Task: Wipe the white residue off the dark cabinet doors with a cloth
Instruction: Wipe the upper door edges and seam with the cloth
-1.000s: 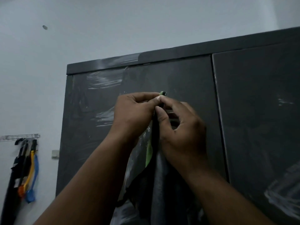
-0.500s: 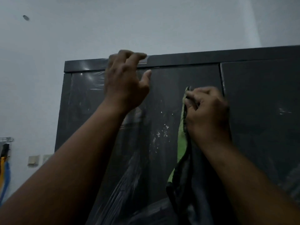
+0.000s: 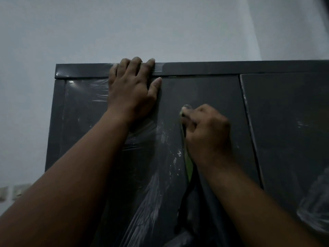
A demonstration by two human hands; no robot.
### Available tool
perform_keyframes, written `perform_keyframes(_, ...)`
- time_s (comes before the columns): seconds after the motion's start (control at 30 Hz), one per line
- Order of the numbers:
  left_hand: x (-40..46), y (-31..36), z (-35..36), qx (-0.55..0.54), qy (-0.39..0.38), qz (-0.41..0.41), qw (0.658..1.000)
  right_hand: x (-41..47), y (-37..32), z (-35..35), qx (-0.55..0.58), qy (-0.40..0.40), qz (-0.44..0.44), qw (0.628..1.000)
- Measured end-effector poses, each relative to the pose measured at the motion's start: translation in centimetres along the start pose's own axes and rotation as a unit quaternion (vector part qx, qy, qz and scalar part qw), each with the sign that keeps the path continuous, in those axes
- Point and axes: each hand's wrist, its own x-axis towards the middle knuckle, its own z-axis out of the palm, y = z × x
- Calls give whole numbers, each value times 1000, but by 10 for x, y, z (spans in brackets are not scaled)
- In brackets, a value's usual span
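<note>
A dark grey cabinet point(image 3: 199, 68) fills the lower part of the head view. Its left door point(image 3: 210, 93) carries white streaks and specks of residue point(image 3: 165, 157) down the middle. My left hand point(image 3: 131, 91) lies flat on the door's upper part, with the fingertips hooked over the cabinet's top edge. My right hand point(image 3: 204, 132) grips a green and dark cloth point(image 3: 188, 166) and holds it against the left door; the cloth hangs down below the fist. The right door point(image 3: 288, 131) has white smears at its lower right.
A pale wall point(image 3: 160, 29) runs above and to the left of the cabinet. Wall switch plates point(image 3: 17, 190) sit low at the left edge. A narrow gap point(image 3: 249, 125) separates the two doors.
My left hand let go of the cloth, rose and settled on the cabinet's top edge. My right hand, alone on the cloth, moved down and left on the door. The view shifted right.
</note>
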Motion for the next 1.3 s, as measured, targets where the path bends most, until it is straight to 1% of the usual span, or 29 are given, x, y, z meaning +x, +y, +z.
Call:
perform_keyframes(0.1,2,-3,0,-9,1,9,1000,-28,2,-4,10,-3,-14,1000)
perform_keyframes(0.17,3,-3,-2,-13,-2,8,1000,-32,11,-11,14,24,2,1000)
perform_keyframes(0.27,4,-1,-3,-13,-10,-2,1000,-8,21,-11,9,76,47,996)
perform_keyframes(0.33,4,1,-4,-17,-12,-8,1000,14,19,-3,-4,87,59,994)
perform_keyframes(0.43,3,2,-4,-18,-10,-6,1000,20,2,10,-14,68,26,997)
perform_keyframes(0.53,2,2,-4,-16,-14,-8,1000,-9,-8,11,-9,11,-22,1000)
perform_keyframes(0.6,3,2,-4,-14,-13,-8,1000,-23,0,3,1,9,-31,999)
perform_keyframes(0.67,4,2,-5,-10,-13,-4,1000,-14,13,-5,5,28,-7,1000)
perform_keyframes(0.73,4,1,-5,-6,-15,-1,1000,12,21,-8,-9,58,30,998)
perform_keyframes(0.8,4,1,-5,-3,-12,0,1000,41,20,-5,-30,67,56,996)
perform_keyframes(0.83,4,1,-5,-3,-10,-1,1000,51,18,0,-29,62,59,996)
perform_keyframes(0.9,4,2,-5,-5,-8,-4,1000,57,5,9,20,59,67,996)
perform_keyframes(1.0,4,4,-4,-6,-5,-9,1000,39,-7,16,64,45,48,996)
perform_keyframes(1.1,4,5,-2,-5,1,-15,1000,27,5,10,37,42,-5,998)
perform_keyframes(1.13,4,5,-1,-5,3,-17,1000,31,10,7,23,45,-9,999)
perform_keyframes(1.23,3,5,1,-9,9,-22,1000,51,17,4,-2,70,36,997)
perform_keyframes(1.3,3,5,1,-13,10,-25,1000,62,15,8,6,77,50,996)
